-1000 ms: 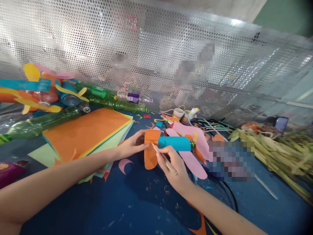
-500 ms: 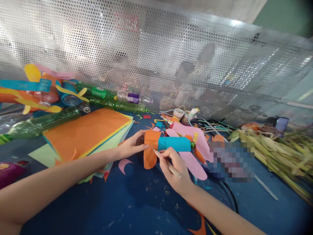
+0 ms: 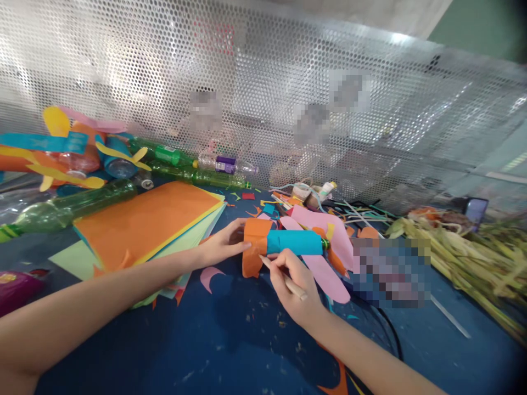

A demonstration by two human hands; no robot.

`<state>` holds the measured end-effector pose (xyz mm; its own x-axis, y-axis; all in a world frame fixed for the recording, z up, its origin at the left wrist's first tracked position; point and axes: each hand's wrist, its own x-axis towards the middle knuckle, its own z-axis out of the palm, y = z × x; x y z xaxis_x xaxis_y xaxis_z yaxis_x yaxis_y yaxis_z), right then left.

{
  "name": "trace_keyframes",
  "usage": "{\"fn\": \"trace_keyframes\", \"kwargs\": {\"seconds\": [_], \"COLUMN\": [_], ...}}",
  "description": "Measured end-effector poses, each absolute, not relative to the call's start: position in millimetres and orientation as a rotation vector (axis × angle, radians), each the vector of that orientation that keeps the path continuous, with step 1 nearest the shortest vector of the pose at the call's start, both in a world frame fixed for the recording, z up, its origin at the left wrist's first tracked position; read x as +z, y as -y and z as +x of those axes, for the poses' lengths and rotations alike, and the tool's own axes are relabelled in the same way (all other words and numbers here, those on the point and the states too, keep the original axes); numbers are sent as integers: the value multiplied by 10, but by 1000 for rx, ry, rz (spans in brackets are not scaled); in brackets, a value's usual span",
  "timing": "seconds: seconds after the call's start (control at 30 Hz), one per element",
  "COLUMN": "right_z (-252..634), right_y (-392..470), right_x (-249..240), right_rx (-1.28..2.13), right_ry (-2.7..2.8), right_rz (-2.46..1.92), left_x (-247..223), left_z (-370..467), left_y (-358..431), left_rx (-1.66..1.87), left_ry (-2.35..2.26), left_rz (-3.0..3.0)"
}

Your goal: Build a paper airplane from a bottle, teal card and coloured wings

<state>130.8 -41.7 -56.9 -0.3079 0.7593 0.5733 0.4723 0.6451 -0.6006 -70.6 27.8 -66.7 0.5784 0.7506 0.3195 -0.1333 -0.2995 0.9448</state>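
A small bottle wrapped in blue paper (image 3: pixel 294 242) lies sideways in front of me, its green neck (image 3: pixel 325 244) pointing right. Around its left end goes a strip of orange paper (image 3: pixel 254 248), with a loose flap hanging down. My left hand (image 3: pixel 225 241) grips that left end, the thumb on the orange strip and the other fingers mostly hidden behind. In my right hand (image 3: pixel 298 285) is a pale wooden pencil-like stick (image 3: pixel 295 289), its pointed tip against the orange flap. Pink paper wings (image 3: pixel 325 277) stick out from the blue body.
Stacked coloured paper (image 3: pixel 152 219) lies left, near a green plastic bottle (image 3: pixel 74 206) and finished-looking paper planes (image 3: pixel 74 148). Scraps and a glue bottle (image 3: pixel 327 189) are behind. Corn husks (image 3: pixel 461 258) and a black cable (image 3: pixel 389 323) lie right. A perforated metal panel (image 3: pixel 263 82) stands behind.
The orange flap's lower end has curled, so it looks shorter and more crumpled than before. The stick's tip has shifted slightly down and right. My left hand has hardly moved.
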Motion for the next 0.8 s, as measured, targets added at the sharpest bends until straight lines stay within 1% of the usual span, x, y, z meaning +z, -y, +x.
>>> {"fn": "trace_keyframes", "kwargs": {"seconds": [0.8], "right_z": [1247], "right_y": [410], "right_x": [-561], "right_rx": [393], "right_ry": [2028], "right_rz": [-948], "left_x": [-595], "left_z": [-699], "left_y": [-251], "left_rx": [923], "left_ry": [-472], "left_rz": [1642]}}
